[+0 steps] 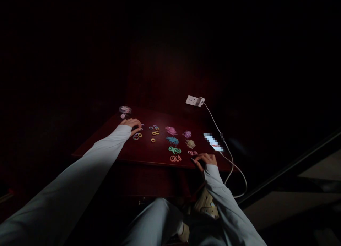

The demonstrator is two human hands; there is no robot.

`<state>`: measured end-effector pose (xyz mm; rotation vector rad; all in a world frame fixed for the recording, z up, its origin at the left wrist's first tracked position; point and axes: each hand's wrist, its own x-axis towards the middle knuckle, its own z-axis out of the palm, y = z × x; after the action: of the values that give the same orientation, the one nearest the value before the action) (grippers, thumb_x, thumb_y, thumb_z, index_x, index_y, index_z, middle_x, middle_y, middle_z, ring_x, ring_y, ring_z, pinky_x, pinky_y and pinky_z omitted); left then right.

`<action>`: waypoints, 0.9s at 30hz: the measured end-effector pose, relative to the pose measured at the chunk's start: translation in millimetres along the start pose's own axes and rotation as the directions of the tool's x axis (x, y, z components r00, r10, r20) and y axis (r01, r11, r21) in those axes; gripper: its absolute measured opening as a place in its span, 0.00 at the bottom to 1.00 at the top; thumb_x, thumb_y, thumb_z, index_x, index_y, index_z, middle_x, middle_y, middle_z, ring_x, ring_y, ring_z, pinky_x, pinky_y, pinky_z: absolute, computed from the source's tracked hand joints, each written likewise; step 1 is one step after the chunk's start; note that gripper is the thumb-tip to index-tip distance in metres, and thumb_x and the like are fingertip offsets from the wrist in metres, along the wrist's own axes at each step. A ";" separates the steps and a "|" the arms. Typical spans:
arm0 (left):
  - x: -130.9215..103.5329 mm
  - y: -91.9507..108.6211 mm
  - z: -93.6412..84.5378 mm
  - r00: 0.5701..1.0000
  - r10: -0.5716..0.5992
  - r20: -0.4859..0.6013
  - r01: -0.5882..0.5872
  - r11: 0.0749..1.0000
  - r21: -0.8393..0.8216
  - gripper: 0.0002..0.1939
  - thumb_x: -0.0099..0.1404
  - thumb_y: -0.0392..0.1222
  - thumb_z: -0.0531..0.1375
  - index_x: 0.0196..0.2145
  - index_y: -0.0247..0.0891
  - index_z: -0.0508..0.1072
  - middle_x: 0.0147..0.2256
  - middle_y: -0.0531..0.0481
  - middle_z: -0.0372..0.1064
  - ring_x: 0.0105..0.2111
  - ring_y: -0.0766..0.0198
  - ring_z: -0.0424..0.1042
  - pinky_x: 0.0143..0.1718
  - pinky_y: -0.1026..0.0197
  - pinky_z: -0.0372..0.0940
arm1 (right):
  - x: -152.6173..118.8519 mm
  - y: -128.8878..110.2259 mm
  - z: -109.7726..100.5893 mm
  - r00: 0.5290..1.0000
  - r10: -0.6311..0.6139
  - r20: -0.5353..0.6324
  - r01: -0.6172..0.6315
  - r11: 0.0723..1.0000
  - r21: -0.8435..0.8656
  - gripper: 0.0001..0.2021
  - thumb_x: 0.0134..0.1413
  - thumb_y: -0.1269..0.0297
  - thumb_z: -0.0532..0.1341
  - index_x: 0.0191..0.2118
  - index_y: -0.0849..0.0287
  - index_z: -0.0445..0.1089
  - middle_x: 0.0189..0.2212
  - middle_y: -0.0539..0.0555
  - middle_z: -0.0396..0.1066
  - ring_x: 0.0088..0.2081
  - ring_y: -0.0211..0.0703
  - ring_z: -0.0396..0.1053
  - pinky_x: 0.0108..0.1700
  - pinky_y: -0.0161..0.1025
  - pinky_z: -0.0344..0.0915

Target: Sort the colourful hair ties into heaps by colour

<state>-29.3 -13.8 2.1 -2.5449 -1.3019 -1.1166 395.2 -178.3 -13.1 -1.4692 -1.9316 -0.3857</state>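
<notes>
My left hand (132, 124) is over the left part of the dark red table, fingers curled beside purple and yellow bands (137, 136); what it pinches, if anything, is too small to name. At the front edge, my right hand (204, 160) rests with bent fingers just below some pink bands (192, 153); its fingertips are too dark to read. Between the hands lie yellow bands (155, 133), green bands (175, 151), orange bands (175, 158), and small piles of pink (171, 130), blue (172, 140), purple (187, 134) and cream pieces (190, 143).
A round clear container (125, 110) stands at the table's back left. On the right lies a lit phone (213, 142), its white cable (232, 160) running to a charger in a wall socket (192, 100). The table's front edge (149, 163) is above my knees.
</notes>
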 end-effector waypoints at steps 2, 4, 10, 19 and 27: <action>-0.8 3.1 -2.0 1.000 0.009 0.001 -0.009 1.000 0.013 0.08 0.71 0.46 0.57 0.36 0.42 0.72 0.44 0.52 0.76 0.42 0.60 0.69 0.43 0.58 0.54 | 1.6 -1.7 1.4 1.000 0.016 0.027 -0.016 1.000 0.000 0.20 0.64 0.45 0.55 0.31 0.51 0.77 0.34 0.53 0.76 0.39 0.48 0.65 0.43 0.42 0.56; -1.0 5.3 -3.4 1.000 0.016 0.010 -0.016 1.000 0.015 0.08 0.71 0.46 0.57 0.36 0.41 0.72 0.44 0.52 0.76 0.42 0.60 0.70 0.43 0.58 0.54 | 2.5 -3.6 1.9 0.998 0.026 0.057 -0.026 1.000 -0.002 0.19 0.64 0.46 0.56 0.31 0.50 0.77 0.35 0.53 0.76 0.39 0.47 0.64 0.43 0.42 0.56; 0.1 9.6 -6.3 0.999 0.030 0.010 -0.030 0.999 -0.010 0.09 0.70 0.46 0.57 0.36 0.41 0.72 0.44 0.51 0.76 0.42 0.60 0.70 0.44 0.58 0.55 | 3.1 -9.3 -3.7 0.997 0.059 0.057 -0.058 0.998 -0.030 0.17 0.61 0.46 0.59 0.31 0.50 0.77 0.35 0.52 0.76 0.39 0.47 0.64 0.42 0.41 0.54; 4.6 17.7 -8.1 0.993 0.083 -0.084 -0.098 0.976 -0.193 0.11 0.70 0.48 0.58 0.36 0.41 0.76 0.48 0.47 0.73 0.47 0.57 0.70 0.51 0.52 0.61 | 57.5 -90.5 15.9 0.997 -0.007 -0.082 0.010 0.999 0.037 0.13 0.64 0.54 0.57 0.41 0.50 0.78 0.39 0.53 0.76 0.42 0.48 0.62 0.44 0.42 0.54; 5.6 13.3 0.8 0.999 0.018 -0.038 -0.034 0.889 -0.456 0.17 0.64 0.56 0.63 0.32 0.39 0.78 0.58 0.44 0.63 0.38 0.62 0.69 0.51 0.49 0.69 | 103.1 -158.0 82.1 0.999 0.040 0.005 -0.040 0.973 0.227 0.14 0.62 0.53 0.61 0.50 0.43 0.77 0.42 0.52 0.74 0.45 0.48 0.62 0.45 0.43 0.57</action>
<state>-17.0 -18.2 8.3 -2.8277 -1.0946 -1.6206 206.2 -104.3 20.4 -1.3553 -1.8750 -0.1396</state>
